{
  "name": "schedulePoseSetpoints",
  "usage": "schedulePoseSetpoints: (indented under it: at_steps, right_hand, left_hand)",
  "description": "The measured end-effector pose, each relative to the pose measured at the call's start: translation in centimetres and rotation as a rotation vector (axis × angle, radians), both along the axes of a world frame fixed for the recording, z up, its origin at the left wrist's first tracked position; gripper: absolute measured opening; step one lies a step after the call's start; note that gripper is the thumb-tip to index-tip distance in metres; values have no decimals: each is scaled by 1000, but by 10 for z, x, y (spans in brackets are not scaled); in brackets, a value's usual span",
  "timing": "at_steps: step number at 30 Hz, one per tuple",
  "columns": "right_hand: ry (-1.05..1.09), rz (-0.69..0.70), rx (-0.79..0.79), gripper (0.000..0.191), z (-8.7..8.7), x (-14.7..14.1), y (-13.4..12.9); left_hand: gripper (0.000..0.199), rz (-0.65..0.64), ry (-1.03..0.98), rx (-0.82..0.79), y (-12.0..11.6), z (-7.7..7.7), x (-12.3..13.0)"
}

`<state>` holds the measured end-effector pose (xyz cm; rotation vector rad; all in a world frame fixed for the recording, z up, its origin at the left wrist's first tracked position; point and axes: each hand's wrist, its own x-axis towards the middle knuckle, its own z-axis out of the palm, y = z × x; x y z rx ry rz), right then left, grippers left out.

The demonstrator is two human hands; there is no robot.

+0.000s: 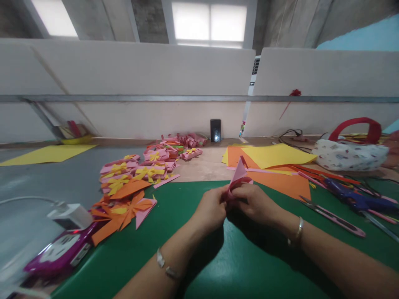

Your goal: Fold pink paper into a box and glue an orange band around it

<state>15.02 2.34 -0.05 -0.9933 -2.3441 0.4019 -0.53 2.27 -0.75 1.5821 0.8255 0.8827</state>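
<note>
Both of my hands meet above the green mat (249, 261), closed on one piece of pink paper (238, 173). The paper is folded or curled, with a pointed end rising above my fingers; its lower part is hidden by them. My left hand (212, 207) pinches it from the left, thumb toward me. My right hand (254, 201) grips it from the right with bent fingers. Just behind the hands lies an orange sheet (280, 185), and yellow sheets (277, 155) are stacked further back.
At left sit several pink paper pieces with yellow bows (149, 172), orange paper strips (124, 214) and a purple power strip (59, 251) with a white charger (70, 216). On the right lie a pink-handled cutter (335, 218), a blue glue gun (358, 199) and a patterned bag (349, 154). A phone (215, 131) leans against the wall.
</note>
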Motion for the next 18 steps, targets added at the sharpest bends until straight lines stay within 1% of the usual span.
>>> schedulePoseSetpoints:
  at_steps: [3,8,12,18]
  right_hand:
    - [-27,-4,19,16,0,1,0]
    - [-61,-47,42,23,1,2,-2]
    - [-56,-72,55,23,2,1,-2]
    - [-19,-62,40,23,2,0,0]
  left_hand:
    - [37,13,-30,-52,2,-2,1]
    - [37,47,-51,-103,7,-10,3]
    - [39,51,9,-44,6,-11,2]
    - [35,24,44,23,4,-8,1]
